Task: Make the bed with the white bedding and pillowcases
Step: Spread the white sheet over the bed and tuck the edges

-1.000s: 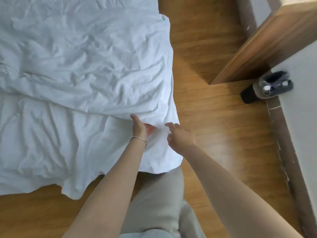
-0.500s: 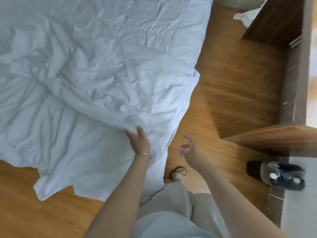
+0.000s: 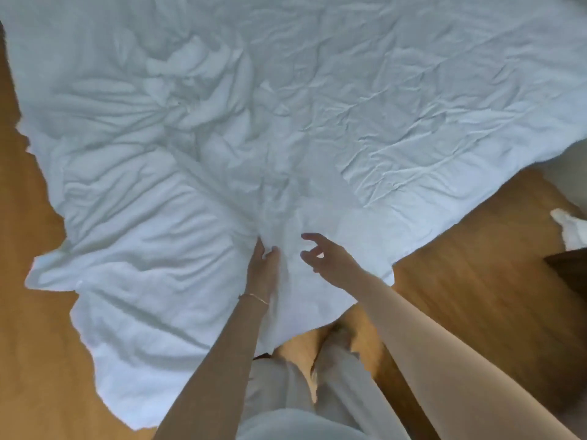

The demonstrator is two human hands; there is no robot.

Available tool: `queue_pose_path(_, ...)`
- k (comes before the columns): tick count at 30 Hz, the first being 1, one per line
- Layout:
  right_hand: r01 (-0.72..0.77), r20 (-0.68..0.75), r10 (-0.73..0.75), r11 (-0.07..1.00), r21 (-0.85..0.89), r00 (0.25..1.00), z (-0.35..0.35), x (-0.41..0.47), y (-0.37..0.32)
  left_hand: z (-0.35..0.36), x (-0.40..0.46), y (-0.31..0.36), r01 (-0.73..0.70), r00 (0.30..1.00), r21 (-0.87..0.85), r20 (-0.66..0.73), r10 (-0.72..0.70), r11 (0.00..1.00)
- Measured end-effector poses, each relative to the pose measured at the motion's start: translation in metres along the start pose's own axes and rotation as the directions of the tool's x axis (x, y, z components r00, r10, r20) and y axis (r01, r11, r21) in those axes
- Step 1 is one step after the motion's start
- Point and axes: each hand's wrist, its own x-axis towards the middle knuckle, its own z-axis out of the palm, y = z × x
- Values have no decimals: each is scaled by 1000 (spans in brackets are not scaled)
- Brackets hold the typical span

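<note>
A crumpled white cotton duvet cover (image 3: 222,147) is spread across the bed, its near edge draped over the corner onto the brown wooden floor (image 3: 470,281). A bunched fold at that near edge is pinched by the left hand (image 3: 263,268), on whose wrist a thin bracelet (image 3: 254,297) is worn. The right hand (image 3: 330,258) is held just beside it above the fabric, fingers spread and loosely curved, nothing gripped. A small white cloth (image 3: 568,230) is seen at the right edge.
</note>
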Motion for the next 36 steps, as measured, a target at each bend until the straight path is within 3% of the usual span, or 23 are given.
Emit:
queue_pose_path(3,17,138,-17,1000,-3,990,-30,30,-25,31,-8,10,-53,992,57,116,46,997)
queue_pose_path(6,76,217,-48,989,-123,975,-42,56,-47,56,-15,12,-111,961,85,265,84,990)
queue_pose_path(8,112,263,-56,973,-200,963,-48,75,-54,62,-13,15,-66,928,91,372,27,994)
queue_pose_path(10,116,288,-45,965,-234,956,-57,88,-56,61,-8,16,26,912,-51,410,-3,998)
queue_pose_path(11,106,273,-40,966,-234,961,-62,94,-55,60,1,12,44,956,-141,294,-1,989)
queue_pose_path(12,98,238,-40,966,-238,970,-66,100,-51,57,12,9,30,997,-164,72,-18,986)
queue_pose_path(13,101,207,-52,967,-236,977,-70,105,-48,53,24,8,20,981,-62,-193,-32,998)
queue_pose_path(14,111,192,-68,967,-228,979,-74,109,-44,49,32,12,93,930,71,-362,-62,993)
queue_pose_path(15,122,193,-78,966,-228,978,-79,112,-41,46,40,14,216,885,84,-437,-159,973)
queue_pose_path(16,129,208,-79,963,-238,975,-83,116,-37,47,48,17,285,871,1,-419,-258,959)
queue_pose_path(18,133,263,-61,955,-265,963,-87,124,-30,55,62,21,256,899,-178,-317,-302,950)
queue_pose_path(20,140,300,-41,938,-316,953,-93,134,-26,68,75,22,173,933,-151,-291,-211,973)
queue_pose_path(26,209,291,-89,886,-413,953,-156,165,1,136,104,62,71,927,-27,-367,-76,997)
queue_pose_path(30,222,235,-129,876,-429,963,-254,196,57,248,129,114,-23,955,-51,-295,7,998)
queue_pose_path(34,118,59,-102,875,-469,993,-404,229,114,393,153,175,-165,986,-19,-30,164,986)
queue_pose_path(36,50,-39,-81,861,-506,996,-473,240,138,459,158,203,-150,986,64,85,145,987)
